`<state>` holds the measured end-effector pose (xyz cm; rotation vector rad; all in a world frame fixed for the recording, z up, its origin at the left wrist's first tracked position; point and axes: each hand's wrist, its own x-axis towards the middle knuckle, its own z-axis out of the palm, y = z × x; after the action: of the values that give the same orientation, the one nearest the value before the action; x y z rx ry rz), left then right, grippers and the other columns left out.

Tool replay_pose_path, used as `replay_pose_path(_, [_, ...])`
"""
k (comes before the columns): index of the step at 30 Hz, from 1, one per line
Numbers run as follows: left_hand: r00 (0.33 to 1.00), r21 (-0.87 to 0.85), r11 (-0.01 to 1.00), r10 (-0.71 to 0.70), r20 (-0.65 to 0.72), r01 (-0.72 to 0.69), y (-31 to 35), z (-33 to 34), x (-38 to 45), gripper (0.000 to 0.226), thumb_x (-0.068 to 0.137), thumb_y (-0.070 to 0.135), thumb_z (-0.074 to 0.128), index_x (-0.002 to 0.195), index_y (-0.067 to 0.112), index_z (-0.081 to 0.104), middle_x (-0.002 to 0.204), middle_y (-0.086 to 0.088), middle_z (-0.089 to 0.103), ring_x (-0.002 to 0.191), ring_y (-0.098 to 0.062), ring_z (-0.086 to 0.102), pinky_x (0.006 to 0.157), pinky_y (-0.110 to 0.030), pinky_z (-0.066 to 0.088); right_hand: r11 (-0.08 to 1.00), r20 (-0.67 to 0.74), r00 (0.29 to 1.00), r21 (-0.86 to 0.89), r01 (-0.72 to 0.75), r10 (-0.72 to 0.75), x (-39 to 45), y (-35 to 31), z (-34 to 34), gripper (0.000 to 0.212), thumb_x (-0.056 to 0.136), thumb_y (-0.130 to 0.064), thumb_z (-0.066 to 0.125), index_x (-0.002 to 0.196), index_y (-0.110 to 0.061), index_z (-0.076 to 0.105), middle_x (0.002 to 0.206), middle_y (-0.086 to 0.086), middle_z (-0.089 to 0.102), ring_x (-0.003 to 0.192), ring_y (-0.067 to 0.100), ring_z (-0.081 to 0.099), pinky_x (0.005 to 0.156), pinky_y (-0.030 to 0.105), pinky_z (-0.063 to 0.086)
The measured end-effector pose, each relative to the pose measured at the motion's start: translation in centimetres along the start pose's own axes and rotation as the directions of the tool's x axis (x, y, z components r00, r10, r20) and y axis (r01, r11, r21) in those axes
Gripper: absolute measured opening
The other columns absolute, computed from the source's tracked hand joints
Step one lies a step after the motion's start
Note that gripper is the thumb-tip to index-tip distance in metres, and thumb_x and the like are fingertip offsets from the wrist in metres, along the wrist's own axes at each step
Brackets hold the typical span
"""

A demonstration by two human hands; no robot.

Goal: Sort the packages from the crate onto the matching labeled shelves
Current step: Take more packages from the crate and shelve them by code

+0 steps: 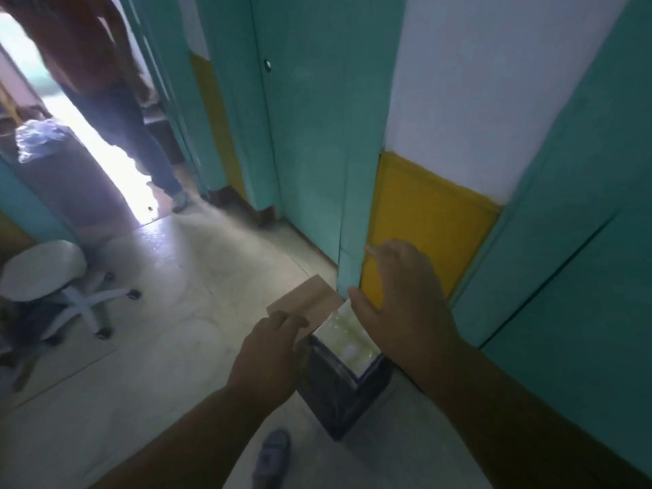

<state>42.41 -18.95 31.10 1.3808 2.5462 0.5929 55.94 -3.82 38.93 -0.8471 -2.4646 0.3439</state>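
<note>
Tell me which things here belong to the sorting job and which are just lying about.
Job:
dark crate on the floor
brown cardboard package, held by the left hand
clear-wrapped pale package in the crate
right hand, open above the crate

Lying about:
white rolling stool
plastic-covered bin
second person standing in the doorway

No labeled shelves are visible.

Two bare hands, left (pixel 271 351) and right (pixel 398 305). One dark blue plastic crate (pixel 338 393). One flat brown cardboard package (pixel 305 300). One clear-wrapped pale package (pixel 347 337). One white wheeled stool (pixel 46 266), far left.
</note>
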Motion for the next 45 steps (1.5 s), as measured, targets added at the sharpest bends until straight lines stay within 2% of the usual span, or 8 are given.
replay_pose_path(9, [0.906, -0.062, 0.995, 0.101, 0.41, -0.082, -12.4, 9.7, 15.4, 0.027, 0.094, 0.025, 0.058, 0.12, 0.019, 0.062, 0.123, 0.0, 0.059, 0.105, -0.016, 0.057, 0.082, -0.029, 0.052, 0.908, 0.135, 0.899, -0.108, -0.404, 0.416, 1.6, 5.1, 18.5, 0.054, 0.087, -0.036, 0.066, 0.133, -0.011, 0.053, 0.128, 0.012, 0.056, 0.117, 0.03, 0.052, 0.092, 0.046, 0.049])
replay_pose_path(16, [0.74, 0.002, 0.993, -0.088, 0.667, 0.116, -18.0, 25.2, 21.7, 0.035, 0.09, 0.031, 0.06, 0.124, 0.024, 0.054, 0.115, 0.0, 0.055, 0.099, -0.024, 0.06, 0.076, -0.037, 0.056, 0.799, 0.36, 0.719, -0.167, -0.578, 0.595, -1.8, 12.6, 32.3, 0.052, 0.09, -0.035, 0.067, 0.135, -0.012, 0.053, 0.131, 0.011, 0.056, 0.119, 0.027, 0.052, 0.093, 0.039, 0.046])
replay_pose_path(24, [0.66, -0.128, 0.776, -0.423, 0.621, 0.617, -21.9, 40.8, 24.5, 0.047, 0.089, 0.021, 0.058, 0.134, 0.023, 0.044, 0.099, -0.004, 0.059, 0.08, -0.022, 0.063, 0.059, -0.035, 0.056, 0.574, 0.523, 0.429, -0.147, -0.806, 0.736, -8.8, 22.4, 48.1, 0.063, 0.092, -0.031, 0.067, 0.148, -0.023, 0.038, 0.154, 0.016, 0.033, 0.133, 0.035, 0.044, 0.094, 0.037, 0.046])
replay_pose_path(29, [0.726, -0.244, 0.775, -0.361, 0.586, 0.583, -21.5, 41.7, 24.1, 0.013, 0.085, 0.009, 0.057, 0.09, 0.021, 0.056, 0.086, -0.007, 0.06, 0.071, -0.024, 0.055, 0.058, -0.036, 0.045, 0.283, 0.528, 0.268, 0.054, -0.958, 0.806, -8.6, 23.4, 48.7, 0.069, 0.09, -0.034, 0.067, 0.149, -0.029, 0.032, 0.143, 0.01, 0.05, 0.104, 0.02, 0.054, 0.066, 0.021, 0.039])
replay_pose_path(35, [0.676, -0.51, 0.458, -0.363, 0.641, 0.728, -17.0, 28.8, 23.3, 0.024, 0.091, 0.026, 0.069, 0.09, 0.049, 0.061, 0.11, 0.0, 0.068, 0.099, -0.021, 0.069, 0.084, -0.047, 0.06, 0.395, 0.385, 0.464, 0.248, -0.885, 0.798, -4.2, 18.6, 33.8, 0.078, 0.084, -0.03, 0.078, 0.147, -0.025, 0.031, 0.14, 0.001, 0.051, 0.12, 0.016, 0.057, 0.068, 0.002, 0.048])
replay_pose_path(37, [0.711, -0.511, 0.506, -0.378, 0.593, 0.695, -15.2, 23.1, 23.4, 0.003, 0.09, 0.042, 0.069, 0.089, 0.042, 0.065, 0.1, 0.003, 0.072, 0.093, -0.02, 0.071, 0.084, -0.045, 0.059, 0.47, 0.415, 0.573, 0.33, -0.818, 0.706, -1.8, 15.8, 27.7, 0.09, 0.08, -0.026, 0.082, 0.15, -0.031, 0.026, 0.145, 0.0, 0.047, 0.123, 0.011, 0.056, 0.082, 0.014, 0.055])
replay_pose_path(40, [0.785, -0.423, 0.673, -0.427, 0.448, 0.607, -11.9, 15.1, 23.0, 0.04, 0.088, 0.055, 0.064, 0.098, 0.017, 0.073, 0.094, -0.004, 0.072, 0.086, -0.025, 0.068, 0.077, -0.035, 0.056, 0.631, 0.487, 0.684, 0.3, -0.716, 0.544, 1.1, 11.8, 19.5, 0.107, 0.069, -0.032, 0.09, 0.152, -0.034, 0.023, 0.142, -0.005, 0.044, 0.121, 0.005, 0.053, 0.091, 0.015, 0.05])
replay_pose_path(45, [0.803, -0.653, 0.504, -0.159, 0.574, 0.566, -8.5, 4.9, 21.8, 0.029, 0.099, 0.042, 0.053, 0.102, 0.016, 0.065, 0.097, -0.006, 0.068, 0.106, -0.034, 0.066, 0.093, -0.048, 0.052, 0.725, 0.331, 0.717, 0.122, -0.677, 0.614, 3.6, 6.9, 9.8, 0.089, 0.064, -0.043, 0.09, 0.142, -0.03, 0.048, 0.124, -0.01, 0.056, 0.103, 0.0, 0.056, 0.08, 0.002, 0.039])
